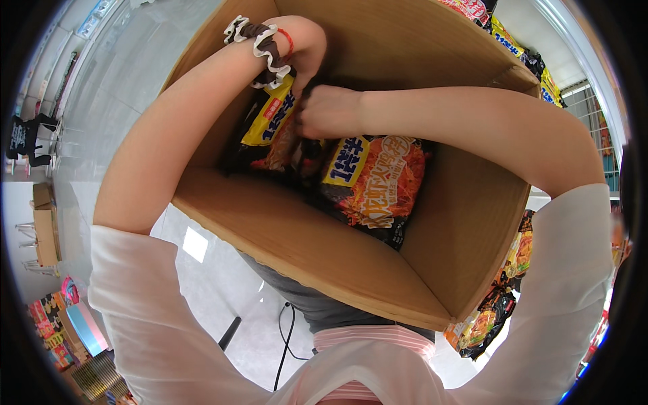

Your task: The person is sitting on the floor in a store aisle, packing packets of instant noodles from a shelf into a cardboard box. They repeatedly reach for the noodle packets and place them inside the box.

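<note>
A deep cardboard box (pixel 304 223) stands tilted before me, with both my hands inside it. My left hand (pixel 308 55), wearing a ruffled scrunchie and a red cord at the wrist, bends down at the upper right edge of a black and yellow instant noodle packet (pixel 268 124). Its thumb side touches that edge; the other fingers are hidden. My right hand (pixel 329 111) is curled just right of the same packet, its fingertips out of sight. Below the right hand lies another noodle packet (pixel 379 182), with a noodle picture and printed writing. Dark shadow covers the gap between the packets.
More noodle packets lie outside the box at the upper right (pixel 506 38) and lower right (pixel 481 324). A pale tiled floor (pixel 136 66) spreads to the left. A small carton (pixel 45 223) and colourful boxes (pixel 48 329) line the left side. A black cable (pixel 286 344) hangs below.
</note>
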A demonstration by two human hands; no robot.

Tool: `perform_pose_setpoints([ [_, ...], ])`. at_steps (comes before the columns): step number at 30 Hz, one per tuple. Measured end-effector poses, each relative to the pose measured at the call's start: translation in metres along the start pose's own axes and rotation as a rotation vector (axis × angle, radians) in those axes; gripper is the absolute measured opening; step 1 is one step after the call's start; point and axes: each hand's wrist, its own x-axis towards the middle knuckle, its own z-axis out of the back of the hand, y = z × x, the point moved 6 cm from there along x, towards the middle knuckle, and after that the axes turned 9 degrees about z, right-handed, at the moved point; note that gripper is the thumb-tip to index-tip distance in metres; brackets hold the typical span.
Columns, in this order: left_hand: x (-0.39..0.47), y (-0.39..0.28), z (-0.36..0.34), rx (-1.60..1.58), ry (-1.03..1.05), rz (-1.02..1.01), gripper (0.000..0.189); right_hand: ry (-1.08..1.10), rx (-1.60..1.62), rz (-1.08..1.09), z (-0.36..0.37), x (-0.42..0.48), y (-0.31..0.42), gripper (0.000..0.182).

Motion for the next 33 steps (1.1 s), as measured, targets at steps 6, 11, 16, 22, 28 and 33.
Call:
perform_pose_setpoints([
  [6,-0.019,0.016,0.008,-0.08,-0.084,-0.049,0.063,-0.002,0.078,0.044,0.079,0.01,-0.002,0.009],
  [11,-0.026,0.018,0.033,-0.172,-0.168,-0.171,0.057,0.015,0.142,-0.143,0.145,-0.014,-0.009,0.017],
  [16,-0.041,0.028,0.021,-0.179,-0.136,-0.178,0.051,-0.218,0.507,-0.074,0.177,-0.04,-0.024,0.03],
  [22,-0.04,0.025,0.016,-0.135,-0.095,-0.166,0.045,-0.074,1.091,-0.029,0.176,-0.055,-0.032,0.034],
  [28,-0.025,0.015,0.014,-0.077,-0.087,-0.145,0.039,0.496,1.235,-0.085,0.119,-0.043,-0.017,0.036],
  [33,-0.043,0.019,0.009,-0.199,-0.122,-0.332,0.058,0.902,1.156,-0.013,0.065,-0.027,-0.002,0.039],
])
